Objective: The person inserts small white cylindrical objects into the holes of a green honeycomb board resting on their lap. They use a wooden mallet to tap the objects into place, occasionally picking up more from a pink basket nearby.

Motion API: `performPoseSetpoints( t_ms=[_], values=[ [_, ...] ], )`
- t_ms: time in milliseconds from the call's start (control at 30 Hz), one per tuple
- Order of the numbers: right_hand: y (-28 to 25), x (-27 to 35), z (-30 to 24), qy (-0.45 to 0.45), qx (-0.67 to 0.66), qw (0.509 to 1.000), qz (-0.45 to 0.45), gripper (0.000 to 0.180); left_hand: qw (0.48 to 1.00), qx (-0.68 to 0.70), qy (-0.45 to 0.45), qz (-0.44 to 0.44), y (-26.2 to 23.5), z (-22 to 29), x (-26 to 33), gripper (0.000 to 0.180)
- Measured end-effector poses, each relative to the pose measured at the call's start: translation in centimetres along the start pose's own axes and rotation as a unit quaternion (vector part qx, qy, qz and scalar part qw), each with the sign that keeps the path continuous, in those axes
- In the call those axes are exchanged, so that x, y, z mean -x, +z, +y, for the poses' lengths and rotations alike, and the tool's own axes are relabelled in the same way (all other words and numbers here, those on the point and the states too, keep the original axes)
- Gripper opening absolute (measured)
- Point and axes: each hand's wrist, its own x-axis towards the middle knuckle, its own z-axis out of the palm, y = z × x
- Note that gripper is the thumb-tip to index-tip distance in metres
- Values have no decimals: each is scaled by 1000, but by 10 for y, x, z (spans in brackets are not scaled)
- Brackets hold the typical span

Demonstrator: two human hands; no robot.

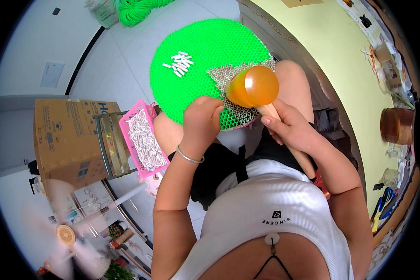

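Note:
A wooden-handled mallet (259, 86) with a translucent orange head is gripped in my right hand (289, 128). Its head hovers over the near right part of a round green board (196, 39) lying across my lap, whose face is packed with small round openings. A pale wedge (219, 74) of ring-like tube ends fills part of that board, partly hidden by the mallet head. At the board's near edge, beside the wedge, my left hand (201, 116) is closed in a pinch; its fingertips hide whatever they hold. Several short white tubes (181, 64) lie loose on the green surface.
A pink basket (129, 126) full of short white tubes stands left of my leg, near a cardboard box (70, 135). A fan (65, 235) spins at the lower left. Green cord (135, 11) lies at the top; a pale yellow table (331, 37) curves along the right.

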Motion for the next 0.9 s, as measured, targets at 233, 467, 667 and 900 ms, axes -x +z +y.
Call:
performPoseSetpoints(
  t_ms=[233, 467, 667, 900],
  values=[
    [1, 0, -3, 13, 12, 1000, -1, 26, 999, -24, 38, -16, 1, -6, 1, 10],
    [14, 9, -34, -33, 105, 994, 9, 28, 992, 94, -78, 20, -11, -7, 11, 26],
    [24, 1, -31, -168, 289, 942, 10, 30, 990, -49, -103, 83, -36, -38, -2, 20],
    [20, -1, -37, -92, 208, 974, 17, 31, 973, -176, -73, 128, -41, -90, -35, 22]
  ],
)
